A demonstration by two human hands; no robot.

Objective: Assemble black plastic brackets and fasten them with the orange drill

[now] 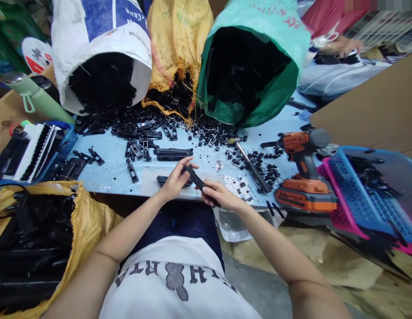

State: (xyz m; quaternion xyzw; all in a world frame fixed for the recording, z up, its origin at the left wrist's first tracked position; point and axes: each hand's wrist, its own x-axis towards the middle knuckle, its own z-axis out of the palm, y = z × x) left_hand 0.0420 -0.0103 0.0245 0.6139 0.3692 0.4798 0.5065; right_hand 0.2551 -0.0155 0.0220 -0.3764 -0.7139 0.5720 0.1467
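Both my hands hold one long black plastic part (196, 180) just over the near edge of the light blue table (113, 164). My left hand (175, 180) pinches its far end with thumb and fingers. My right hand (218, 196) is closed round its near end. Another black part (166, 180) lies on the table just under my left hand. A longer black bar (172, 153) lies a little farther back.
Three open sacks, white (102, 48), yellow (179, 44) and green (252, 66), spill black parts across the table's back. An orange cordless drill (302, 173) stands at right beside blue (368, 195) and pink baskets. A yellow sack (43, 239) of black parts sits at left. Another person's hand (345, 44) is at far right.
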